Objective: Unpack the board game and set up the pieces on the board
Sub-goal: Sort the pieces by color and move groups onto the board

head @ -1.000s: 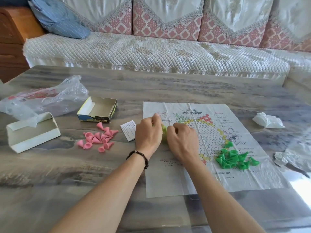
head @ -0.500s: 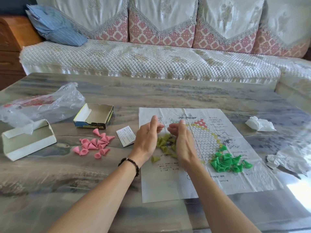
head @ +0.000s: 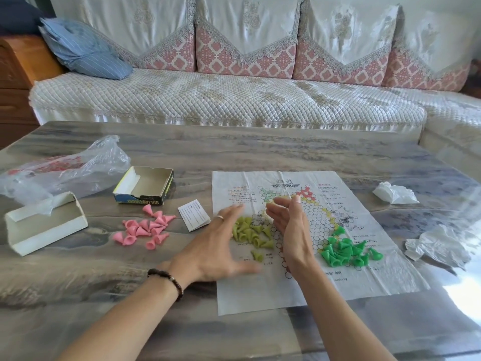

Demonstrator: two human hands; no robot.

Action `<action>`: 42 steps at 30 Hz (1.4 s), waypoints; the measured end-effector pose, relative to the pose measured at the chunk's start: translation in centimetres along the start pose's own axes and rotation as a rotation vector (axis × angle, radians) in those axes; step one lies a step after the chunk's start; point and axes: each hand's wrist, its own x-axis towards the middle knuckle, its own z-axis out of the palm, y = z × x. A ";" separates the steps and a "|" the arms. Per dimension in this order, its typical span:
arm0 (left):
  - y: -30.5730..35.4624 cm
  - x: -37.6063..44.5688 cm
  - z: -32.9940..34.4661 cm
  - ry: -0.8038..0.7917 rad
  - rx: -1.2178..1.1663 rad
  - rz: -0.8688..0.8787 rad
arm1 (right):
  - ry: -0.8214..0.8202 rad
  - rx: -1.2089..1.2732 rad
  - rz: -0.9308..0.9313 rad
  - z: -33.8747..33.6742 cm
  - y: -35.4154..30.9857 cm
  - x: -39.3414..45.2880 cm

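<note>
Worktop (head: pixel 260 152) of grey-brown marbled stone carries everything, and the thin white paper game board printed with a hexagon grid (head: pixel 351 277) lies flat at its centre, its long axis running from 6 to 12 o'clock, title at the far end. At 9 o'clock of the board sit the open cardboard game box (head: pixel 145 187) and a loose heap of pink plastic cone pieces (head: pixel 143 227); a heap of bright green plastic cone pieces (head: pixel 348 251) rests on the board at 4 o'clock.

Between the hands lies the pile of olive-yellow plastic cone pieces (head: pixel 251 234), on the board's left half, most tipped on their sides with tips pointing every way.

The left hand (head: pixel 216 248) is spread flat, fingers straight and blurred. The right hand (head: pixel 291 227) stands on edge with fingers straight, holding nothing.

Judging from this, the step is spreading the olive pile. Done well, it needs light, shallow sweeps so the thin sheet does not shift, then each cone stood base-down on one cell.
</note>
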 end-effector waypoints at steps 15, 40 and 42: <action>0.0 3.8 0.5 0.148 -0.113 0.012 | -0.132 -0.039 0.052 1.2 -0.6 0.7; -0.9 2.5 -1.4 0.320 0.020 -0.088 | -0.183 -0.375 -0.035 1.6 -0.4 -0.3; -0.9 2.4 -1.4 0.294 0.020 -0.081 | -0.178 -0.428 -0.056 1.7 -0.6 -0.5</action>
